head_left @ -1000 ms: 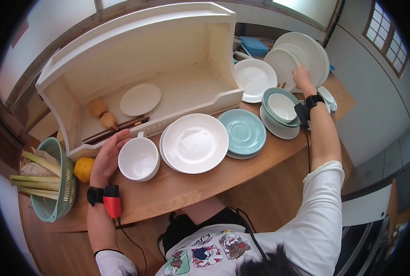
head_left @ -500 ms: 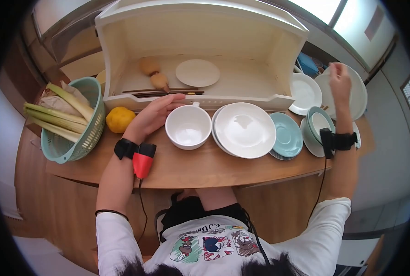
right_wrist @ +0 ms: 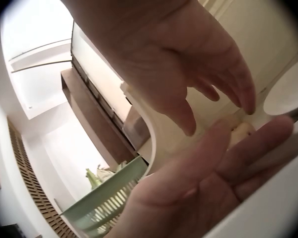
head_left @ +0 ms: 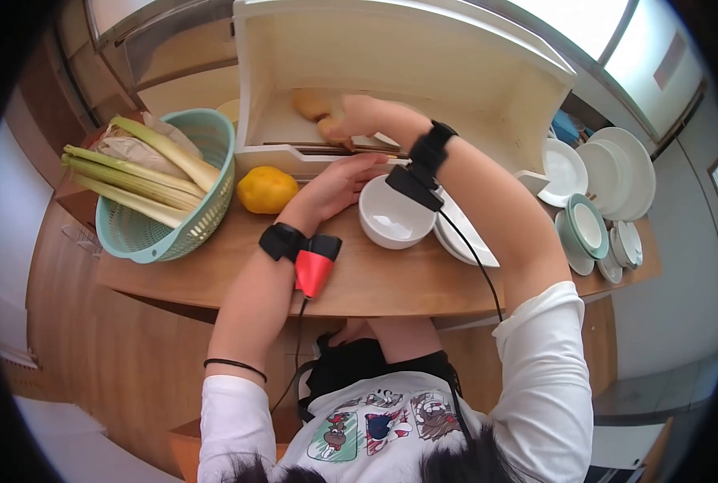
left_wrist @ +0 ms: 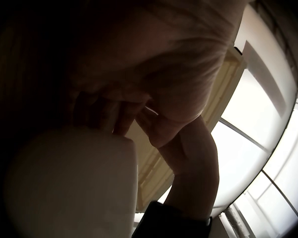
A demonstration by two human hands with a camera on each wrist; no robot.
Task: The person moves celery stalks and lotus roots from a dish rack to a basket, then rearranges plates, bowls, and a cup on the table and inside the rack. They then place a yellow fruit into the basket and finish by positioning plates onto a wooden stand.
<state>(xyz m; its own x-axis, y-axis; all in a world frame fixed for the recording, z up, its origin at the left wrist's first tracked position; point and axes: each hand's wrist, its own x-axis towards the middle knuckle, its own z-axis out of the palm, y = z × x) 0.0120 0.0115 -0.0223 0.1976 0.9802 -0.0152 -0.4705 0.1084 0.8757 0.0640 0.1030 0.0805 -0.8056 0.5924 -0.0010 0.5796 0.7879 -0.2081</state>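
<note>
So from where I'm standing, the step in hand looks like reaching into the big cream tub [head_left: 407, 60] for the brown gourd-shaped thing [head_left: 311, 104], which sits inside it near the front, just behind the dark sticks [head_left: 311, 149]. The right hand [head_left: 365, 117] hangs right over it. Its grip looks spread, thumb well apart from the fingers, and I see nothing in the gap; can't tell if it's actually touching. If the gourd's the target, I'd guess the next move calls for dipping a bit lower and closing thumb and fingers round it. Left hand [head_left: 333, 191] isn't gripping anything either: fingers out fairly straight, just beside the white cup [head_left: 398, 211] on the desk [head_left: 391, 282]. Whether they touch it, no idea.
</note>
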